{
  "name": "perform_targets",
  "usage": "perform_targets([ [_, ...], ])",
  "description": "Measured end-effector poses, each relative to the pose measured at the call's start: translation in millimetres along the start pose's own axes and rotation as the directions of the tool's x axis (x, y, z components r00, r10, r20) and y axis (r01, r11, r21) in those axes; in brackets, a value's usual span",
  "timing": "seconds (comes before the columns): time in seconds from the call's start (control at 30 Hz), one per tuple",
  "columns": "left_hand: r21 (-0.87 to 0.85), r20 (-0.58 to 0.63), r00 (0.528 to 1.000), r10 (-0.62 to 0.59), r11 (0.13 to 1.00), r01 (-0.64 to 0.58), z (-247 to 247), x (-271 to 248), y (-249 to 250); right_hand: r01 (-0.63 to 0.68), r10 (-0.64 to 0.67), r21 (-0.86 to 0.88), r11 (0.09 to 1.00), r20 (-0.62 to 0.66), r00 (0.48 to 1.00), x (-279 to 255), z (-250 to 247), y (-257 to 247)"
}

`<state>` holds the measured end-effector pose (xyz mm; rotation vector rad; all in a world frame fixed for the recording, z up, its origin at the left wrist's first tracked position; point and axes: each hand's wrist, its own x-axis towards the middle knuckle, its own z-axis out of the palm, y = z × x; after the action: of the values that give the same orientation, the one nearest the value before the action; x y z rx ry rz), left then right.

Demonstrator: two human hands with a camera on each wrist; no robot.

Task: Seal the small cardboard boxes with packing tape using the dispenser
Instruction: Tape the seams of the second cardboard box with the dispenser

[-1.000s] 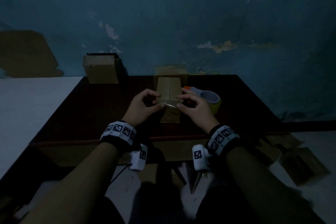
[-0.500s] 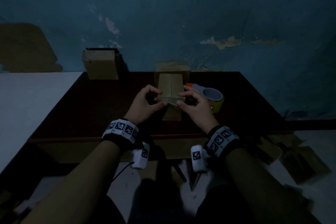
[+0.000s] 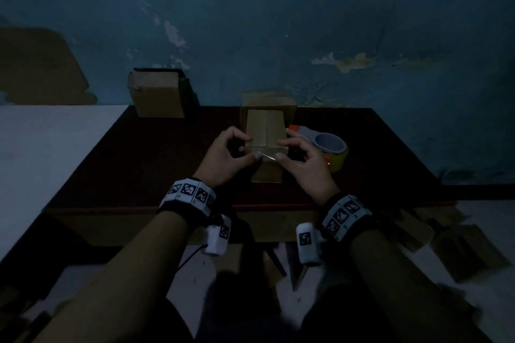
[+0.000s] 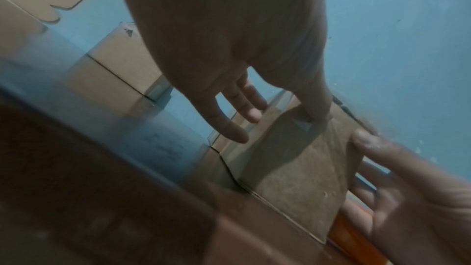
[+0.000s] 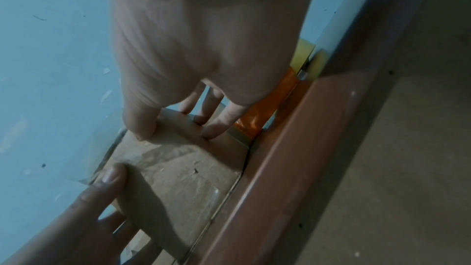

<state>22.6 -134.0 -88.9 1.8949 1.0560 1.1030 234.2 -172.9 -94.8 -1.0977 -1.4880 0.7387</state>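
Note:
A small cardboard box (image 3: 266, 131) stands in the middle of the dark table (image 3: 139, 161), its top flaps shut. A clear tape strip (image 3: 267, 154) lies across its near top edge. My left hand (image 3: 252, 147) and right hand (image 3: 281, 150) each pinch the strip against that edge, thumbs on the front face, forefingers on top. The left wrist view shows the box (image 4: 293, 178) with both thumbs on it. In the right wrist view the box (image 5: 178, 178) has clear tape sticking out at its left. The tape dispenser (image 3: 330, 145), orange handle and yellow roll, lies just right of the box.
A larger cardboard box (image 3: 157, 95) stands at the table's back left against the blue wall. Another box (image 3: 267, 100) is right behind the small one. A white surface (image 3: 41, 147) adjoins on the left. Flattened cardboard (image 3: 468, 253) lies on the floor at right.
Both hands have brought the tape strip down onto the box's near top edge, and the thumbs now press on its front face. The dispenser has not moved.

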Motion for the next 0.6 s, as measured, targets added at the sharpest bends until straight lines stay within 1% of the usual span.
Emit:
perform_targets([
  [0.17,0.024,-0.021,1.000,-0.019,1.000,0.019,1.2,-2.5,2.1,-0.009,0.008,0.026,1.000,0.030,1.000,-2.5,-0.6,-2.9],
  [0.27,0.055,-0.040,0.999,-0.010,0.998,0.013,1.4,-3.5,6.1,-0.025,0.024,0.016,1.000,0.046,0.999,-5.2,-1.0,-5.1],
  [0.53,0.120,-0.036,0.999,-0.039,0.992,0.043,3.7,-7.8,15.2,-0.054,0.053,0.018,0.998,0.089,0.995,-8.5,-1.3,-9.0],
  [0.6,0.123,-0.054,0.997,-0.053,0.991,0.059,5.7,-7.6,15.0,-0.050,0.050,0.000,0.999,0.103,0.993,-9.1,-0.4,-8.7],
])
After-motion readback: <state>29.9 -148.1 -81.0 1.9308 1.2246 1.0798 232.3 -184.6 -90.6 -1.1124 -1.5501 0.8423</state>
